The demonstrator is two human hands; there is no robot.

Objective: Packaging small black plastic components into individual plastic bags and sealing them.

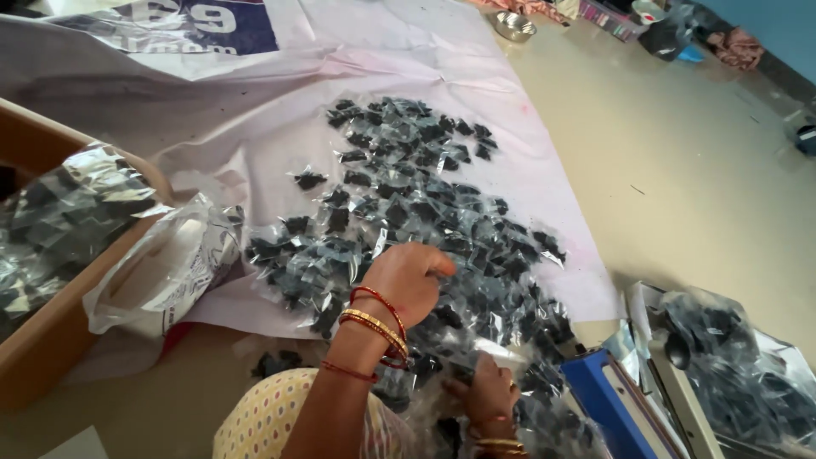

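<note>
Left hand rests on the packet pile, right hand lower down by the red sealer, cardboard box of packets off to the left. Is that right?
Not quite: the sealer is blue, not red, as the head view shows. The left hand rests on the packet pile, the right hand lower down, the cardboard box at left.

A smooth cream floor [680,178] carries everything. Spread over it from the centre toward 11 o'clock lies a large pale sheet [255,127], creased, with a dark blue printed patch at its far edge. On the sheet, from the centre down to 5 o'clock, lies a heap of small clear packets [399,195] with dark contents. At 9 o'clock a brown box [42,340] of similar packets sits on the floor, a crumpled white bag [161,272] beside it. At 4 o'clock stands a blue sealing machine [608,399]. At 1 o'clock rests a small steel bowl [515,26].
</note>
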